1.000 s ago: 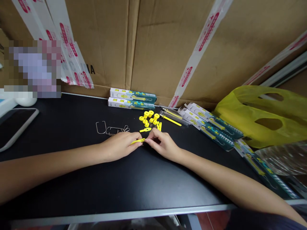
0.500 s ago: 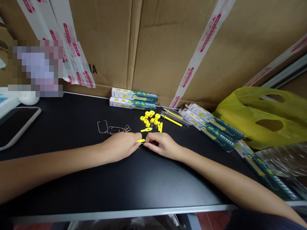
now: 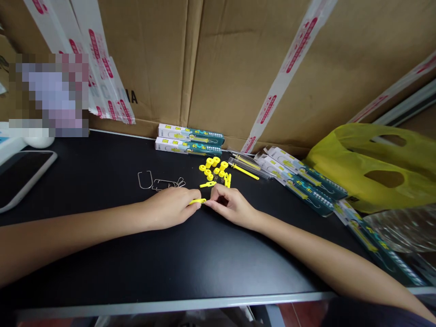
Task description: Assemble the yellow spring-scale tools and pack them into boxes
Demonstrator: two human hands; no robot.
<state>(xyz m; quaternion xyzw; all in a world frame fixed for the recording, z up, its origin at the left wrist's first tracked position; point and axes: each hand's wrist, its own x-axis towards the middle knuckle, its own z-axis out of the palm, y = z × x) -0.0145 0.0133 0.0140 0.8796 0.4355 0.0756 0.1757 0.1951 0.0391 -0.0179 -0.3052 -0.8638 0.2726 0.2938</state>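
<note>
My left hand (image 3: 170, 208) rests on the black table (image 3: 136, 254) with its fingers pinched round a small yellow plastic piece (image 3: 198, 200). My right hand (image 3: 230, 205) meets it from the right, fingertips pinched at the same piece's end; what else they hold is too small to make out. Just beyond the hands lie a loose yellow clip (image 3: 207, 184) and a cluster of several yellow plastic rings and parts (image 3: 214, 168). Bent wire hooks (image 3: 160, 182) lie to the left of that cluster.
Teal and white packets (image 3: 189, 140) lie by the cardboard boxes (image 3: 218, 63) at the back, more packets (image 3: 299, 179) fan out to the right. A yellow plastic bag (image 3: 374, 168) sits far right. A white-edged tablet (image 3: 20, 177) lies at the left.
The hands have stayed together over the yellow piece, only their fingers shifting slightly; less of the piece shows beyond my left fingers than a second ago.
</note>
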